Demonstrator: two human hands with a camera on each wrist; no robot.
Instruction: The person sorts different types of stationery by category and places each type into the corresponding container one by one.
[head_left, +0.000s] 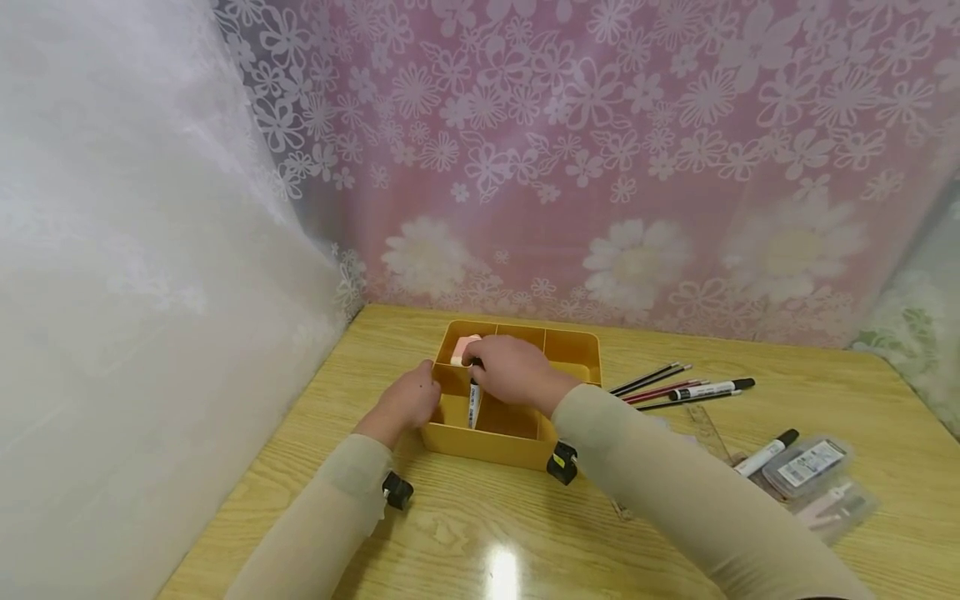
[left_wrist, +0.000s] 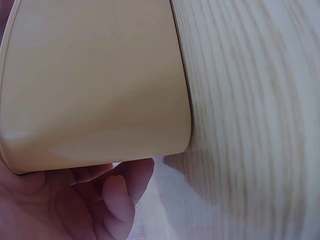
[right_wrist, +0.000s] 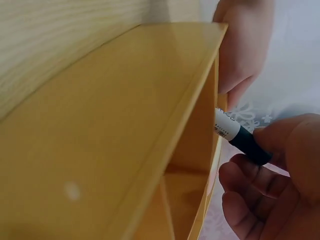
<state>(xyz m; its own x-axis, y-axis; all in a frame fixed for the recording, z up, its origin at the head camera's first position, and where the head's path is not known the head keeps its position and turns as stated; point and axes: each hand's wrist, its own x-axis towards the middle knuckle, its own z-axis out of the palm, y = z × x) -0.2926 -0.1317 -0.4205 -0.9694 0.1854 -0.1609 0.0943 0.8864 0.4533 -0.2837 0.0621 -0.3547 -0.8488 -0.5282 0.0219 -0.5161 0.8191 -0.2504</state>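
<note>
A yellow divided organizer box (head_left: 487, 448) stands on the wooden table. At its left side, my left hand (head_left: 411, 396) holds the wall near the rim; the left wrist view shows curled fingers (left_wrist: 117, 192) against the box's outer side. Over the box, my right hand (head_left: 517, 371) pinches a white marker (head_left: 474, 404) by its black cap. The marker points downward, its white body within the front compartment in the head view. The right wrist view shows thumb and fingers around the cap (right_wrist: 250, 145). A pink and white block (head_left: 465, 348) sits in the back left compartment.
Right of the box lie several pencils (head_left: 652, 390) and another marker (head_left: 711, 389). Nearer are a clear ruler (head_left: 707, 432), a third marker (head_left: 767, 454) and clear plastic cases (head_left: 812, 463). A flowered curtain (head_left: 600, 167) hangs behind the table.
</note>
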